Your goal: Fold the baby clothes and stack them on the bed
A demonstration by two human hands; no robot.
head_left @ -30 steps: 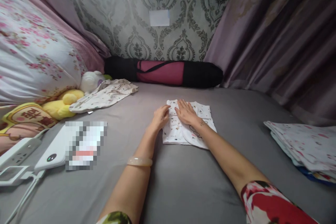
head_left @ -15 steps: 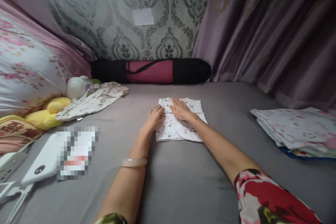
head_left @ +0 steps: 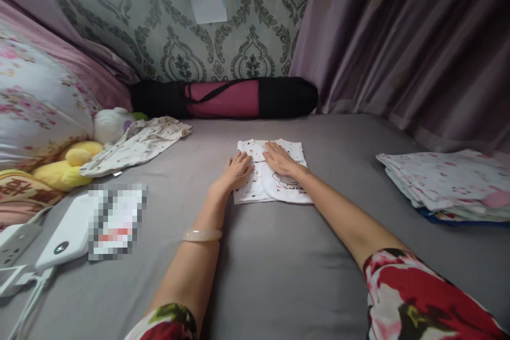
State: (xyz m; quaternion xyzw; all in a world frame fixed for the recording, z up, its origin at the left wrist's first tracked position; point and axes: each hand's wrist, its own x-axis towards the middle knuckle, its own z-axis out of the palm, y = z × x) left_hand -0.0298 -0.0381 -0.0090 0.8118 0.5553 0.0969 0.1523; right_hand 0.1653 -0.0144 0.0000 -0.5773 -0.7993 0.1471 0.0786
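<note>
A small white printed garment point(head_left: 255, 186) lies folded into a compact shape on the grey bed sheet point(head_left: 271, 265). Small dark motifs cover most of it, and a rounded white panel with a line drawing and lettering shows at its lower right. My left hand point(head_left: 238, 171) rests on its left side, palm down with fingers extended. On the upper middle part lies my right hand point(head_left: 281, 159), flat, its fingers stretched out. Neither hand grips the cloth. Part of the garment is hidden beneath my hands and right wrist.
Folded cloths point(head_left: 446, 175) are stacked at the right. A patterned garment point(head_left: 139, 143) lies at the left beside a yellow plush toy point(head_left: 64, 167). Nearer are a white power bank point(head_left: 71, 231) and a power strip point(head_left: 18, 241) with cables. A black-and-pink long bag point(head_left: 223, 98) lines the wall.
The view has tilted slightly, so the scene sits higher. My right hand has shifted a little to the right over the garment; my left hand stays at its left side.
</note>
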